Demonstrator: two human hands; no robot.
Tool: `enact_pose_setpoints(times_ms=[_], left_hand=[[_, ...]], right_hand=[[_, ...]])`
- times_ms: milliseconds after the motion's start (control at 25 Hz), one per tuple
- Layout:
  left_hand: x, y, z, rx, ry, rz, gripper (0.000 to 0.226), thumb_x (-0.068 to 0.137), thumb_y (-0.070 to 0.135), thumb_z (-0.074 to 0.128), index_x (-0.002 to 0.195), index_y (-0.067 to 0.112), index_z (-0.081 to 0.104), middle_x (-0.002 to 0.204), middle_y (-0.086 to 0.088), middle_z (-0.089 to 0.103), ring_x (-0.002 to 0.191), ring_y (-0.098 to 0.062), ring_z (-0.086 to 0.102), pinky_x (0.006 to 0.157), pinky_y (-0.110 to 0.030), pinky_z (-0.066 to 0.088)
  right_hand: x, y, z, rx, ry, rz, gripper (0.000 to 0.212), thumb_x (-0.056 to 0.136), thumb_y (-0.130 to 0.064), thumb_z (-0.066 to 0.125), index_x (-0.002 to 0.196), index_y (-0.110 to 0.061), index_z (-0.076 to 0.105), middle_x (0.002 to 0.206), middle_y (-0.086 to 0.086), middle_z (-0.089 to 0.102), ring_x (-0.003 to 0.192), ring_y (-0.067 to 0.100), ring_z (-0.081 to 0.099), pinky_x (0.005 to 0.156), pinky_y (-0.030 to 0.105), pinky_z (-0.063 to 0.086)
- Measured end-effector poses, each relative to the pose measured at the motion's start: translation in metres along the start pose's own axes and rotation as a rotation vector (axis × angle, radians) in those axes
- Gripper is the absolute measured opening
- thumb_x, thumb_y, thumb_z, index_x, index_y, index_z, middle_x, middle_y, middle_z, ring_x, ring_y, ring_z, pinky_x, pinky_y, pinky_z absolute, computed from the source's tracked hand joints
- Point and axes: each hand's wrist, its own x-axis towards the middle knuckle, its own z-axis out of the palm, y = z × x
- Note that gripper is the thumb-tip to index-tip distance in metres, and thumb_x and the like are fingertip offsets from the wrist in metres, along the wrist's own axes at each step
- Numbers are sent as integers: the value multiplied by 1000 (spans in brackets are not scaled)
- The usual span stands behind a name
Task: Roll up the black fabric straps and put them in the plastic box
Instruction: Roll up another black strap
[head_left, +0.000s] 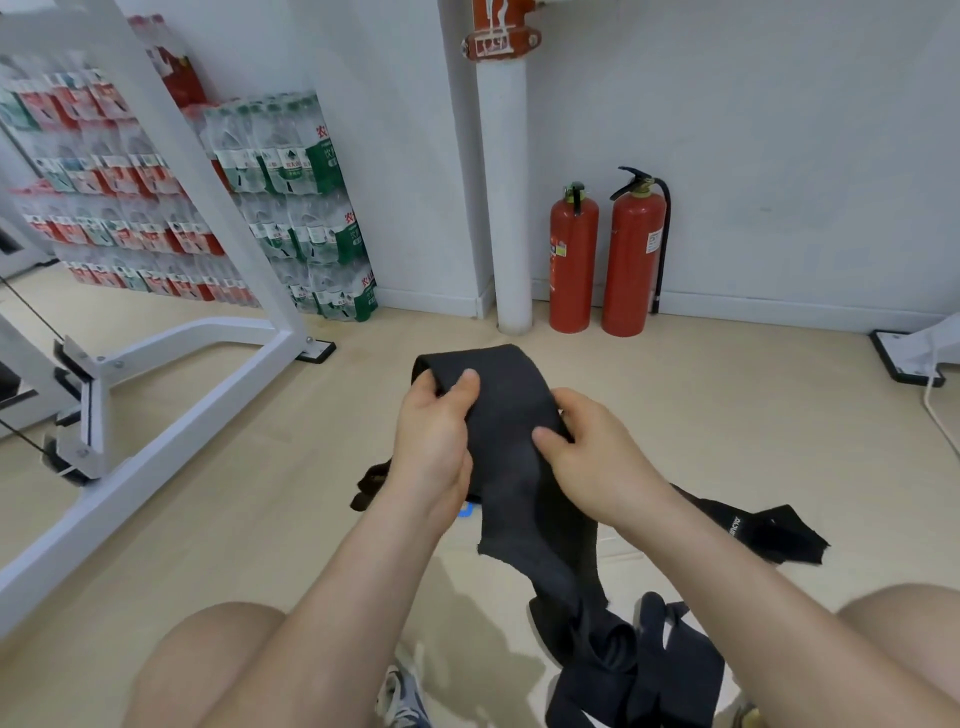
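A gym or storeroom. A white exercise machine frame (171, 358) stands left, before stacked packs of bottled water (291, 208). Two red fire extinguishers (608, 260) stand by the far wall.

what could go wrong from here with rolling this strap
1. The tail of the black fabric strap hangs down to the pile of other straps below, so rolling may drag or tangle them.
2. The left hand and right hand only pinch a loose fold at the top, so the roll could start slack and spring open.
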Motion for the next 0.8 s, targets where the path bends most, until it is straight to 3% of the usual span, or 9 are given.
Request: enact_pose_setpoints(times_ms=[120, 200, 280, 400, 480, 600, 720, 800], left_hand=[[-9, -16, 4, 248, -81, -40, 24, 97, 30, 59, 118, 21, 58, 105, -2, 74, 92, -19, 73, 74, -39, 60], [-13, -25, 5, 351, -55, -31, 25, 94, 35, 63, 114, 22, 57, 105, -1, 72, 91, -17, 72, 75, -39, 61], [-10, -26, 2, 389, 12, 29, 23, 92, 34, 64, 110, 21, 57, 104, 0, 71, 90, -15, 71, 75, -37, 60], [-7, -20, -1, 381, 72, 125, 16, 94, 26, 64, 106, 19, 58, 103, -1, 70, 91, -14, 70, 75, -32, 58], [-8, -16, -1, 335, 42, 95, 15, 94, 26, 64, 106, 20, 57, 103, -1, 71, 90, -16, 71, 75, -36, 59], [-11, -11, 0, 233, -74, -27, 20, 93, 25, 65, 111, 20, 58, 101, 0, 74, 83, -15, 74, 63, -30, 59], [-13, -13, 2, 343, -149, -49, 19, 94, 27, 64, 110, 18, 61, 102, -3, 75, 87, -16, 73, 70, -30, 59], [-15, -18, 5, 353, -115, -21, 15, 97, 25, 60, 110, 17, 60, 101, -3, 74, 86, -14, 73, 73, -28, 58]], right_hand=[[-2, -4, 5, 271, 151, 23, 25, 102, -10, 44, 115, -20, 63, 104, -4, 72, 98, 14, 68, 92, 40, 56], [0, -5, 7, 359, 146, 79, 24, 101, -10, 44, 109, -19, 65, 102, 2, 73, 97, 20, 70, 91, 47, 56], [-1, -3, 5, 414, 0, 110, 23, 98, -15, 50, 117, -23, 61, 108, 0, 72, 100, 19, 70, 92, 47, 56], [-6, -3, 1, 228, -247, 72, 54, 95, -15, 55, 139, -42, 37, 119, -11, 66, 106, 9, 66, 94, 36, 56], [-8, -3, 3, 230, -176, 30, 60, 94, -5, 52, 140, -42, 37, 118, -9, 68, 106, 11, 67, 92, 36, 57], [-6, -5, 6, 412, -23, 20, 63, 93, 6, 46, 128, -46, 50, 118, -2, 69, 106, 20, 68, 91, 41, 58], [1, -4, 1, 496, 61, 75, 80, 91, 12, 41, 146, -46, 34, 124, 3, 61, 95, 19, 69, 88, 40, 59], [1, -1, -1, 459, 31, 39, 83, 87, 12, 40, 140, -51, 38, 116, 6, 61, 85, 19, 67, 79, 37, 59]])
